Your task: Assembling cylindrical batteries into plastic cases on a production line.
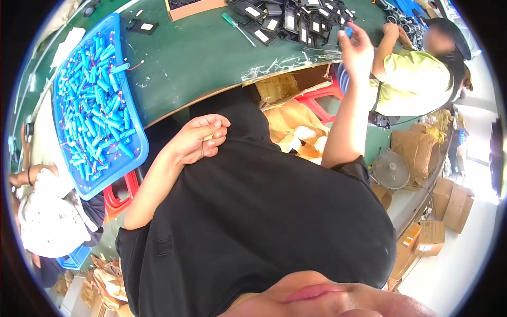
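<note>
My right hand [358, 53] is raised over the table's front edge at the right, pinching a small blue piece [349, 32] between thumb and fingers. Most of that piece is hidden; its colour matches the battery cells in the tray. Beside this hand lies a heap of black plastic cases [289, 21] with white labels. My left hand [203, 138] rests in front of my black shirt, fingers curled in, with nothing visible in them. To its left, a blue tray [138, 153] holds many blue cylindrical battery cells [95, 105] with thin red wires.
On the green table [179, 58] lie a green-handled screwdriver [237, 29], a single black case [141, 26] and a cardboard box [195, 9]. A co-worker in yellow [417, 82] sits at the right, another person [50, 211] at the left. Under the table edge stands an open carton [311, 79].
</note>
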